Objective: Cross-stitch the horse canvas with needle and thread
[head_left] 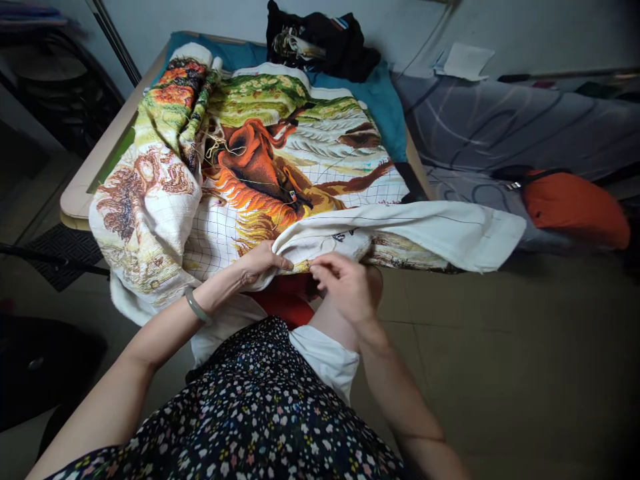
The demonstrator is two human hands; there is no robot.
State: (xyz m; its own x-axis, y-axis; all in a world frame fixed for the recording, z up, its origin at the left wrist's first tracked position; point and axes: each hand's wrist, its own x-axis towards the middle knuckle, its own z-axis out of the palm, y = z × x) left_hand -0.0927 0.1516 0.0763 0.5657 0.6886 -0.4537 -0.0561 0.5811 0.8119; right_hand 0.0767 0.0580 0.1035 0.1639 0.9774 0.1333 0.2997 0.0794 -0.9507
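The cross-stitch canvas (pixel 300 153) lay spread over the table (pixel 75 200), its near part hanging over the edge toward the person's lap. Its middle carried dense stitching: a rust-red and brown form with dark shading, a fringe of orange and yellow strokes below it, and golden brown beside that. Green and yellow bands ran across the far part, with pale grey, feather-like strokes and brown patches to the right. Between the worked areas, white fabric showed a grid of dark lines. On the left the canvas was bunched into folds, some turned to a rougher side with brown, yellow and green stitches; a patch of orange, red and black stood out near the far left corner. Loose pale threads (pixel 217 143) trailed over the stitching near these folds.

At the near edge, a plain white border was folded back over the canvas and stretched to the right. The left hand (pixel 263 261) grasped this folded edge, thumb on top. The right hand (pixel 345 280) was just beside it, fingers curled and thumb drawn in close to the forefinger; whether they pinched anything could not be told. Beneath the canvas lay a teal cloth (pixel 395 120), with a black fabric bundle (pixel 325 50) at the far side.
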